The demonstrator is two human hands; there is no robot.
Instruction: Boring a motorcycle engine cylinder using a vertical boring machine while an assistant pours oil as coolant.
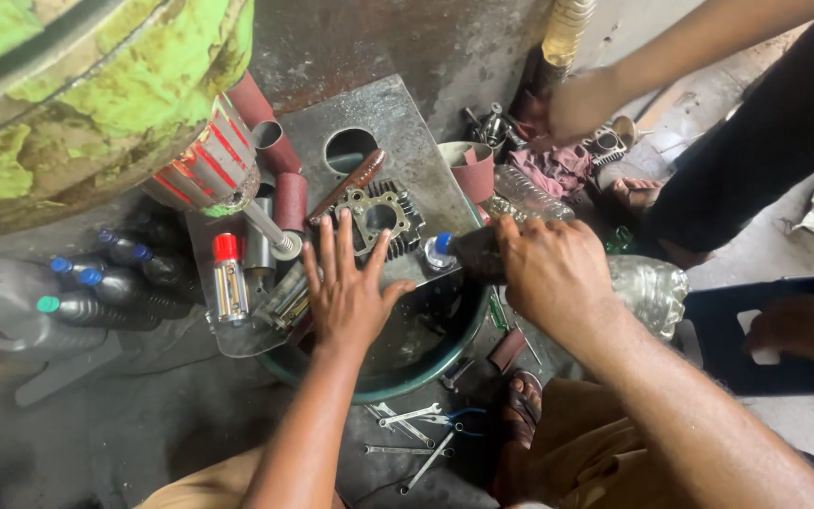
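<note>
Finned engine part [381, 219] lies on the steel plate [407, 123] across a green basin [388, 388], at twelve o'clock from the left hand [349, 294], whose spread fingers press its near edge. At three o'clock, the right hand [548, 273] closes around a dark bottle [468, 253] with a blue cap. If tipped further, its liquid could slick the plate, I judge. Basin contents look dark, unclear.

The left hand [349, 294] lies spread flat just below the finned cylinder head [377, 219] on the metal plate [407, 132]. Right of the head, the right hand [550, 273] grips a dark blue-capped bottle [468, 253].
</note>
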